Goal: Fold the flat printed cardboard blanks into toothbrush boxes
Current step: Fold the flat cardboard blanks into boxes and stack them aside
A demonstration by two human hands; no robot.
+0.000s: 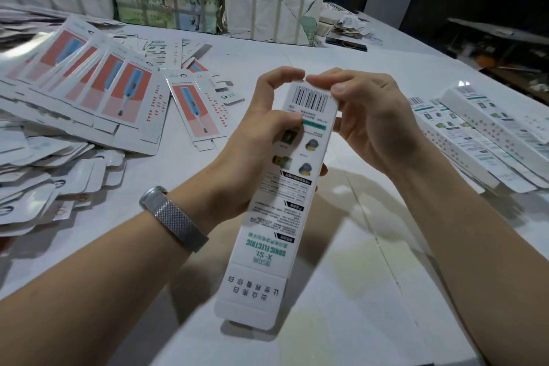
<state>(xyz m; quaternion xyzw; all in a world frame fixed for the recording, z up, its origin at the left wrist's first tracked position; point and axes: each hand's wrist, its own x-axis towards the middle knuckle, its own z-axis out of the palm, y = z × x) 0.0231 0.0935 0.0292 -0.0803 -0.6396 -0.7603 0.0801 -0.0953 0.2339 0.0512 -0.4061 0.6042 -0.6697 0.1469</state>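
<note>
toothbrush box [285, 187] held upright above table [386, 291] | left hand [264, 134] grips its side, right hand [365, 116] pinches far-end flap at barcode | near flap untucked | risk: uneven thumb pressure may crease flap or skew tuck | flat blanks [98, 89] lie left

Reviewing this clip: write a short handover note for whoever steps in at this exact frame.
Left hand grips the box along its side; right hand pinches its far, barcode end, where both sets of fingertips meet. The near end flap is still open. Flat blanks lie fanned on the table to the left, folded boxes to the right. Done: the box body looks formed. Left: close both ends, set it with the folded ones, take the next blank.
</note>
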